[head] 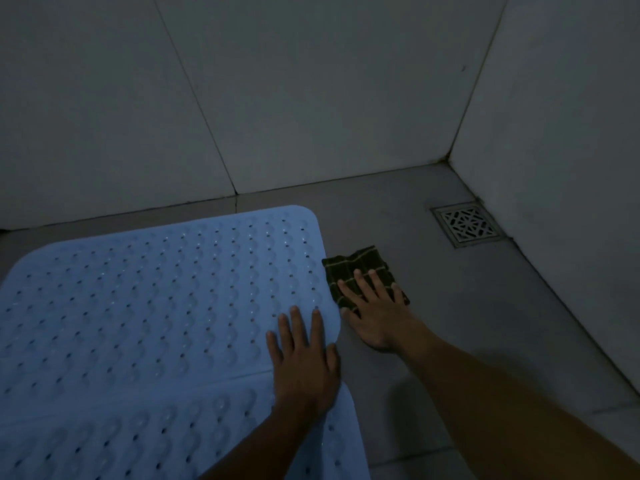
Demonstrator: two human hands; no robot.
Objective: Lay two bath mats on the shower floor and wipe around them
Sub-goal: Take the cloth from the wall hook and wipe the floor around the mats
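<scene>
Two pale blue bath mats [156, 306] lie flat on the shower floor [467, 323], edges overlapping; the left hand [304, 362] presses one mat's corner, fingers straight; the right hand [374, 313], fingers spread, pushes a dark checked cloth [356, 265] beside it; wiping appears underway; next, likely a sweep toward the drain grate [467, 225].

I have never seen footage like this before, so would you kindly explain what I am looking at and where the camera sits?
There is no machine here: the single picture comes from a camera worn on a person's head, looking down at their own hands in a tiled shower corner. The left hand lies flat on the farther blue mat, which has holes; a second blue mat lies nearer. The right hand presses flat on a dark checked cloth on the grey floor. A metal drain sits near the corner.
</scene>
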